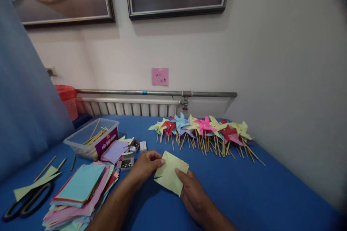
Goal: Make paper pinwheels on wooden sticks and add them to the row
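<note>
Pale-green paper square (168, 171) between both sets of fingers: left hand (148, 163) pinches its far-left edge; right hand (193, 192) clamps the right side, hidden fingers probably beneath. Step, I judge: handling slit corners; next calls for light single-corner grip.

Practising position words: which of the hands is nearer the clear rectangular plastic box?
Left: the left hand is right of the box, lower in view; the right hand is farther right.
</note>
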Demonstrator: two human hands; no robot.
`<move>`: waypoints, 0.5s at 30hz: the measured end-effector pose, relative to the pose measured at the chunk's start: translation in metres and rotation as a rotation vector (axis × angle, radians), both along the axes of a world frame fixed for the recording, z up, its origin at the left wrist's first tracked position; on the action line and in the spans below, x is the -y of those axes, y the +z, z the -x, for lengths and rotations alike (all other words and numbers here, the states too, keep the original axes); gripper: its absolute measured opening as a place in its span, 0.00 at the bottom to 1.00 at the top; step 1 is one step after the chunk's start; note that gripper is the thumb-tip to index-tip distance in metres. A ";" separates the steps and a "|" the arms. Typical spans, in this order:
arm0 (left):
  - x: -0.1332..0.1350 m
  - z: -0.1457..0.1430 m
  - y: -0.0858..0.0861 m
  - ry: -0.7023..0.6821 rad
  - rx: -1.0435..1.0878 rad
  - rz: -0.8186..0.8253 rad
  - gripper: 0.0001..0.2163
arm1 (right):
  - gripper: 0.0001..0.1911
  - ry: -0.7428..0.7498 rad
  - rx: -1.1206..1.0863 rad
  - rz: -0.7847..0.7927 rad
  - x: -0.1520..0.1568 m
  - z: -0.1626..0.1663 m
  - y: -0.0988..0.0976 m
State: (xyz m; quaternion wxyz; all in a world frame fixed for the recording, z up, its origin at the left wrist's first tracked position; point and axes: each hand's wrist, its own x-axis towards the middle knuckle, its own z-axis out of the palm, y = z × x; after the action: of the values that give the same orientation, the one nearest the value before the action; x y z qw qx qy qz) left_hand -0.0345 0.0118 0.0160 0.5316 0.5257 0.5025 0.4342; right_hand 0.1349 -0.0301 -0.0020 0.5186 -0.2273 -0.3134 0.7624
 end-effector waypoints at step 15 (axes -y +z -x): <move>0.005 -0.011 0.005 0.013 0.070 0.015 0.16 | 0.29 -0.183 0.300 0.006 -0.010 -0.007 -0.024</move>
State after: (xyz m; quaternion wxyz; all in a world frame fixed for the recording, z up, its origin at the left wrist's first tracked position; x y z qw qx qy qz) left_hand -0.0234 0.0071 0.0205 0.5499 0.5029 0.4903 0.4520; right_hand 0.1415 -0.0199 -0.0256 0.5324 -0.3676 -0.3628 0.6707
